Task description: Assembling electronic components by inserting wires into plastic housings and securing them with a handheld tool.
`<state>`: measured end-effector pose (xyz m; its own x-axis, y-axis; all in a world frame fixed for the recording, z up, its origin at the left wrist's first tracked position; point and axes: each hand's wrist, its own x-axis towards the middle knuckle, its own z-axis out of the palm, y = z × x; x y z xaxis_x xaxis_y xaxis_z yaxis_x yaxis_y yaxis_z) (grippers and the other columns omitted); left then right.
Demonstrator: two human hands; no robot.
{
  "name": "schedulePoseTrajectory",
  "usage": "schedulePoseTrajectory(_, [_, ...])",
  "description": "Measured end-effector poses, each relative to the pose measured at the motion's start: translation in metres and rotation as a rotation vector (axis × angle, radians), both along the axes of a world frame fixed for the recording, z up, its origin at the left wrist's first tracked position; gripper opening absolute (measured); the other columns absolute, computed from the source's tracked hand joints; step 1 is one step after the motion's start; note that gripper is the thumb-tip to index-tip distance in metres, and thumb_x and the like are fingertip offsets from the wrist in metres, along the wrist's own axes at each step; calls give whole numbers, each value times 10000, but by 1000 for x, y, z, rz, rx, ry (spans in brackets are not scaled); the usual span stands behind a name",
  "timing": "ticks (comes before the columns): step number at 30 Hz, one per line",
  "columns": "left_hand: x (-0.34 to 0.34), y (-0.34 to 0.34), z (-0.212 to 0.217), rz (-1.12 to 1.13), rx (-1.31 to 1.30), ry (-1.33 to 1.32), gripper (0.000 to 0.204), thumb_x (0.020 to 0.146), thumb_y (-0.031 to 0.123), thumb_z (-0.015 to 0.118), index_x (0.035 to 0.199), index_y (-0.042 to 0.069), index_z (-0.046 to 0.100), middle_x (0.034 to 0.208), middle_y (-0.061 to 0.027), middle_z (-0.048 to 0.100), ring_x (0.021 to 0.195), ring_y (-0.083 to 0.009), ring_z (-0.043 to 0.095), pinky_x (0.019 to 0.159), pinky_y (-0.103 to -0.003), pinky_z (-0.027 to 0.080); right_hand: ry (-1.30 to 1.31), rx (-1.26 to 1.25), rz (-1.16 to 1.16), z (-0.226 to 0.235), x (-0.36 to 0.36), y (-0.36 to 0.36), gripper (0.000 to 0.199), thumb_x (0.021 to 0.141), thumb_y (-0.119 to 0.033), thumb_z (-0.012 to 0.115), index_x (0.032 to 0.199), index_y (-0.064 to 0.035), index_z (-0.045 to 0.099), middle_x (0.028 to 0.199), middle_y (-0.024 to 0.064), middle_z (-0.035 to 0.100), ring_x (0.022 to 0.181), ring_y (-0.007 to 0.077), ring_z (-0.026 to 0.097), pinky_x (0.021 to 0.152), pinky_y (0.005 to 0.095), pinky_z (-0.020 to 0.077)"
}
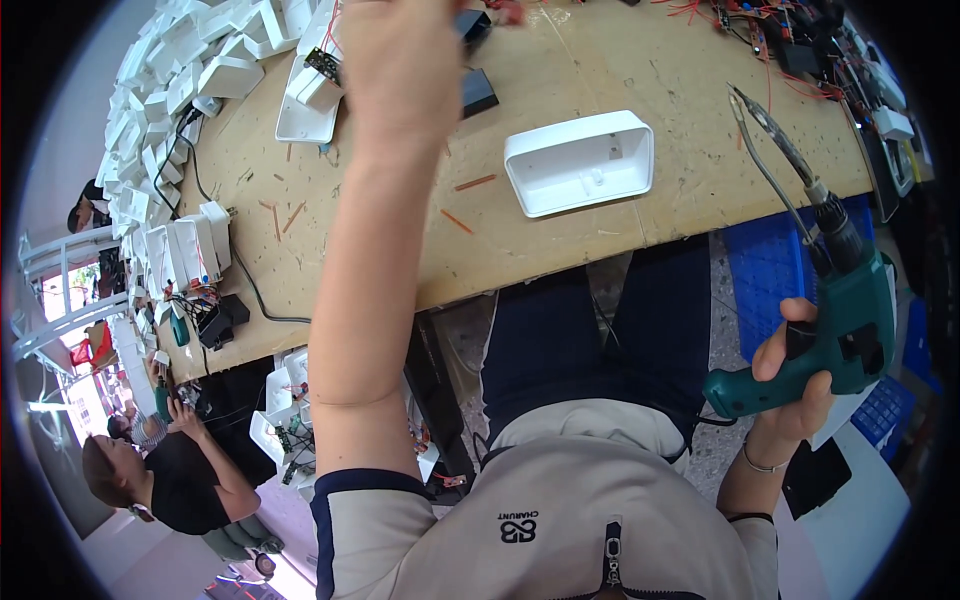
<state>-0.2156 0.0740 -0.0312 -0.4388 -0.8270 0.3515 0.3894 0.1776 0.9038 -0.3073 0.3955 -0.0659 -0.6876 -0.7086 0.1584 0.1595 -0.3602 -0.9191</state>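
My left hand (pixel 402 70) reaches to the far edge of the view, over the table, beside a white plastic casing (pixel 303 124) with a small circuit board (pixel 323 65) and red wires. Its fingers are blurred and cut off, so any hold is hidden. At the right, my right hand (pixel 805 405) is closed around a green soldering gun (pixel 850 340), its thin metal tip and curved feed tube pointing up over the table. Between my arms lies an open white plastic box (pixel 580 170), hollow side showing. Small black boxes (pixel 479 92) sit near my left hand.
White casings (pixel 150 130) pile up along the left, with a black cable (pixel 245 275) by them. Circuit boards with red wires (pixel 770 40) crowd the far right. Blue crates (pixel 765 285) stand below the table (pixel 540 255). A co-worker (pixel 195 490) works at the left.
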Motion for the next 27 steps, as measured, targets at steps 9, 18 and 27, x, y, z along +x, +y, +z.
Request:
schedulePoseTrajectory(9, [83,13,40,227,-660,-14,96,788,-16,539,863,-55,584,749,-78,577,554,-82,461,532,-192,391,-213,-114,129,-9,9,-37,639,849,-335,487,1298,13,195,1210,281,376,661,134,512,514,210,459])
schedulePoseTrajectory(18, [67,90,-18,-212,-726,-455,183,643,-87,590,808,-10,603,703,-78,531,583,-147,502,491,-228,376,-364,-84,159,-18,23,-99,587,856,-289,477,1277,37,230,1213,243,401,1009,295,527,646,286,528])
schedulePoseTrajectory(27, [47,117,-55,130,-862,-546,209,628,-11,613,825,22,551,678,-58,433,515,-184,484,426,-281,393,-176,10,33,-9,17,-66,640,829,-356,511,1246,66,270,1168,274,424,888,277,581,629,274,519])
